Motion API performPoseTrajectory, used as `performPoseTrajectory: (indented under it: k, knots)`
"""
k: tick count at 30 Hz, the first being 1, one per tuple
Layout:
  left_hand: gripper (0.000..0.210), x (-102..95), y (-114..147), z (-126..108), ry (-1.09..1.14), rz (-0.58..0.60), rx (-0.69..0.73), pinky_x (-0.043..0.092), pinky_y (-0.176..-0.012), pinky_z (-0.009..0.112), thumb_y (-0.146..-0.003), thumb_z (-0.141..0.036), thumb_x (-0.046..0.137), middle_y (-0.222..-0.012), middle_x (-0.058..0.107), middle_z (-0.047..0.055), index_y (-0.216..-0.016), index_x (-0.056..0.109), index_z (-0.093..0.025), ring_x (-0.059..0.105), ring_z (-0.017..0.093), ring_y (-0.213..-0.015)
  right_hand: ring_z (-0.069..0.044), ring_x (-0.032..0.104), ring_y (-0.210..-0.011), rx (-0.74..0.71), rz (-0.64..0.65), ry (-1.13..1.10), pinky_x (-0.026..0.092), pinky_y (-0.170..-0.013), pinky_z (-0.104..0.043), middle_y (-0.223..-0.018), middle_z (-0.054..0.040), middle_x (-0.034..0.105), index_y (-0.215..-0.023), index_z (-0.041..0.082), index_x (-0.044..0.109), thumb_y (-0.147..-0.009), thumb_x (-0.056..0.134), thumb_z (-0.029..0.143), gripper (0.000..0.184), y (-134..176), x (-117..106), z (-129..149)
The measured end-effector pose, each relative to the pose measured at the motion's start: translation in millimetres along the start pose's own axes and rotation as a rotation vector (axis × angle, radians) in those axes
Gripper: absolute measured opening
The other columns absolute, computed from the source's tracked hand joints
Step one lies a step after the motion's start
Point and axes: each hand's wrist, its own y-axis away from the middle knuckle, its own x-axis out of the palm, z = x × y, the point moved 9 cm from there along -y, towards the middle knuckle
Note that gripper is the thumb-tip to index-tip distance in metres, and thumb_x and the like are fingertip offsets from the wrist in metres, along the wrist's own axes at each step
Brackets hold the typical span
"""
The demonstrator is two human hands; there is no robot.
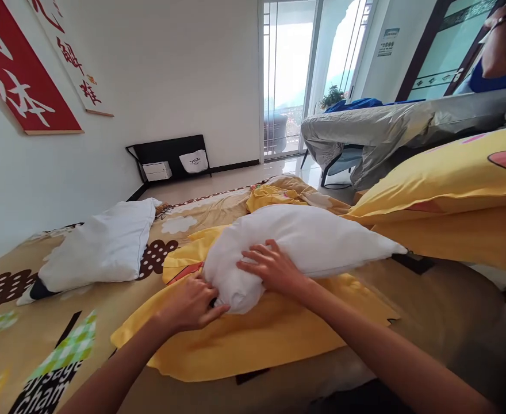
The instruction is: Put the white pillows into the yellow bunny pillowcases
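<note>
On the red banner (pixel 24 75), 体 is written in white, the character above being cut off. On the white banner (pixel 69 54), 解 and 难 are read in red, the top also cropped. On the bedspread (pixel 50 384), "cham" is printed in white, under letters ending "sage". Print on the white bag (pixel 194 163) and wall notice (pixel 388 43) cannot be read.

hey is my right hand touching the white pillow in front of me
Touching. In the head view, your right hand lies spread on the white pillow, no gap showing.

Both hands (pixel 195 302) (pixel 274 267) and, seemingly, both forearms (pixel 138 353) (pixel 365 336) are bare.
</note>
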Motion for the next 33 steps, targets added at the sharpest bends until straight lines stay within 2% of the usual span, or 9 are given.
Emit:
performPoseTrajectory:
  k: [4,8,12,17,19,21,25,29,33]
  knots:
    - [0.058,7.6,-8.0,16.4,0.139,0.155,-0.02,0.038,-0.075,0.033,-0.096,-0.053,0.027,-0.06,0.06,0.004,-0.057,0.051,-0.018,0.054,0.017,-0.064,-0.026,0.054,-0.105,-0.02,0.179,-0.025,0.035,-0.093,-0.048,-0.106,-0.0082,0.067,-0.104,0.025,0.07,-0.092,0.045,0.016,0.029,-57.1,3.4,3.7]
    - [0.049,4.0,-12.4,-2.7,0.41,0.23,0.083,0.033,-0.06,0.027,-0.093,-0.05,0.033,-0.062,0.055,0.0,-0.059,0.048,-0.018,0.048,0.014,-0.06,-0.026,0.055,-0.101,-0.083,0.236,-0.021,0.038,-0.09,-0.047,-0.098,-0.0085,0.068,-0.088,0.019,0.072,-0.092,0.044,0.015,0.029,-91.0,12.4,18.4]
    - [0.046,-15.6,-21.5,-10.7,0.269,0.215,0.018,0.025,-0.053,0.03,-0.088,-0.051,0.045,-0.052,0.047,0.0,-0.055,0.045,-0.019,0.042,0.014,-0.051,-0.027,0.058,-0.101,-0.077,0.294,-0.026,0.042,-0.086,-0.045,-0.097,-0.0104,0.069,-0.088,0.015,0.07,-0.092,0.042,0.014,0.028,-115.3,28.3,24.8]
    - [0.027,-52.4,-25.2,0.1,0.092,-0.23,-0.075,0.037,-0.065,0.03,-0.094,-0.029,0.037,-0.076,0.063,0.004,-0.082,0.058,-0.018,0.056,0.017,-0.067,-0.028,0.061,-0.104,0.03,0.402,-0.069,0.043,-0.086,-0.043,-0.101,-0.0129,0.07,-0.094,0.014,0.069,-0.09,0.045,0.017,0.025,-127.3,49.7,4.2]
    - [0.02,-56.3,-14.6,-18.2,-0.15,-0.41,0.044,0.037,-0.073,0.034,-0.092,-0.021,0.04,-0.091,0.066,0.009,-0.092,0.06,-0.015,0.059,0.021,-0.082,-0.027,0.063,-0.101,0.068,0.405,-0.11,0.044,-0.084,-0.04,-0.101,-0.0145,0.07,-0.095,0.013,0.069,-0.088,0.046,0.015,0.024,-124.6,51.4,-6.8]
    - [0.021,-46.1,-3.6,-48.2,-0.35,-0.469,0.233,0.035,-0.078,0.037,-0.091,-0.015,0.042,-0.107,0.065,0.011,-0.101,0.061,-0.014,0.058,0.023,-0.099,-0.026,0.065,-0.096,0.112,0.409,-0.155,0.046,-0.078,-0.036,-0.097,-0.0164,0.071,-0.095,0.012,0.069,-0.085,0.047,0.013,0.024,-119.8,50.7,-16.5]
    - [0.024,-6.9,-5.1,-80.9,-0.422,-0.257,0.409,0.035,-0.081,0.039,-0.09,-0.013,0.044,-0.094,0.067,0.012,-0.103,0.064,-0.012,0.058,0.024,-0.091,-0.026,0.065,-0.093,0.149,0.424,-0.181,0.045,-0.075,-0.033,-0.094,-0.0183,0.07,-0.095,0.01,0.069,-0.082,0.048,0.011,0.025,-113.4,46.6,-22.2]
    - [0.024,35.4,-26.5,-59.9,-0.31,0.016,0.179,0.038,-0.08,0.044,-0.087,-0.021,0.051,-0.067,0.065,0.012,-0.07,0.066,-0.014,0.06,0.025,-0.07,-0.026,0.064,-0.097,0.134,0.414,-0.166,0.044,-0.079,-0.034,-0.097,-0.0169,0.07,-0.095,0.012,0.069,-0.082,0.047,0.011,0.025,-110.3,42.4,-14.9]
    - [0.014,64.0,-33.5,-61.6,-0.17,0.248,0.117,0.038,-0.088,0.051,-0.077,-0.014,0.058,-0.062,0.067,0.011,-0.065,0.066,-0.015,0.062,0.024,-0.061,-0.026,0.063,-0.1,0.127,0.374,-0.164,0.044,-0.081,-0.035,-0.1,-0.0148,0.07,-0.097,0.014,0.07,-0.082,0.047,0.011,0.028,-110.0,32.8,-8.0]
